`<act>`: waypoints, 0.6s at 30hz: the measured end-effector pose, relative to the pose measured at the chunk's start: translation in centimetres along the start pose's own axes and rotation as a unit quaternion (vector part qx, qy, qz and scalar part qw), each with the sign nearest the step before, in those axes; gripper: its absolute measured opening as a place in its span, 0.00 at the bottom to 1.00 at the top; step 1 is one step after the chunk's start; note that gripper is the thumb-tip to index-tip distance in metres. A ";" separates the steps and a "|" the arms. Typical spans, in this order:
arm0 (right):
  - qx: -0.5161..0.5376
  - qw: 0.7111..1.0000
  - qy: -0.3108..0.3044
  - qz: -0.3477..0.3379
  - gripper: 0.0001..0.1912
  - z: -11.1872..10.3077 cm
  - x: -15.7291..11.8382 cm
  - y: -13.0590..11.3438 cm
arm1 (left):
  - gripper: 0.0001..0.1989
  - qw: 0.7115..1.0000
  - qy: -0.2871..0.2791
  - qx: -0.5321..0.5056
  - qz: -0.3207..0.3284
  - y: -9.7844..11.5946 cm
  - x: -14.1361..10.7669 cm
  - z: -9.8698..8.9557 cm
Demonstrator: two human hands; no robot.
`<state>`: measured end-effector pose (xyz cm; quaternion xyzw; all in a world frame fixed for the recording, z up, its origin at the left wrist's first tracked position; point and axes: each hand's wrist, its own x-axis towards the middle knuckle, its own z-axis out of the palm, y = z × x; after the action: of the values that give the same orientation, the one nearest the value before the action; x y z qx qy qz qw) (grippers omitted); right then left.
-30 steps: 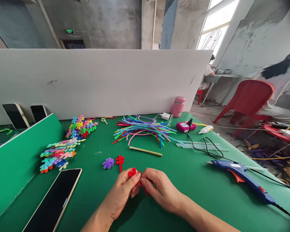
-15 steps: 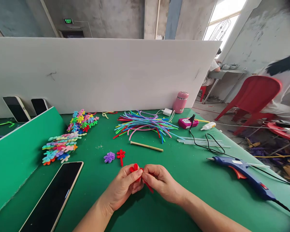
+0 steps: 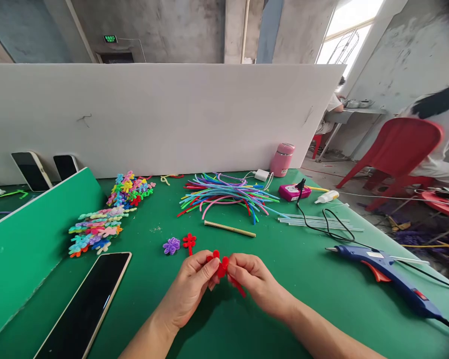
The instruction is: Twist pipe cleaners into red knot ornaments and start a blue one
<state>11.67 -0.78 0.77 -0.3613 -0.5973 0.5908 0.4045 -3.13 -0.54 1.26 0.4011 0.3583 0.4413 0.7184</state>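
A red pipe cleaner (image 3: 222, 268), bent into loops, is held between my two hands above the green table. My left hand (image 3: 196, 279) pinches its looped part between thumb and fingers. At its right side, my right hand (image 3: 249, 276) has thumb and fingertips closed on it, and a straight tail slants down below those fingers. Just beyond my left hand lie a red pipe-cleaner flower with a stem (image 3: 189, 242) and a purple pipe-cleaner flower (image 3: 171, 246). My fingers cover part of the red loops.
Loose pipe cleaners (image 3: 228, 192) lie behind a thin stick (image 3: 230, 229). A blue glue gun (image 3: 383, 269) with its cord rests at right, near clear glue sticks (image 3: 318, 222). At left are a phone (image 3: 84, 304), finished flowers (image 3: 97, 232) and a green divider (image 3: 41, 249).
More red loops now show between my hands, which sit slightly further right and a little apart. The whole view has shifted slightly.
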 end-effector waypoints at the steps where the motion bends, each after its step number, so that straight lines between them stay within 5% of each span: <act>1: 0.045 0.999 0.000 0.016 0.16 0.0 0.0 0.0 | 0.09 1.000 -0.002 0.001 0.003 0.1 0.0 0.0; 6: 0.167 0.984 -0.011 0.062 0.16 0.1 0.2 0.1 | 0.08 1.000 -0.015 -0.007 0.004 0.2 -0.1 0.0; 18: 0.039 0.998 0.012 0.045 0.16 -0.4 0.4 0.3 | 0.11 0.991 -0.012 0.133 0.017 -0.2 0.1 -0.1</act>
<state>11.80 -0.22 0.46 -0.3787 -0.5518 0.6274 0.3981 -3.15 -0.47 1.06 0.5046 0.3984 0.3971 0.6550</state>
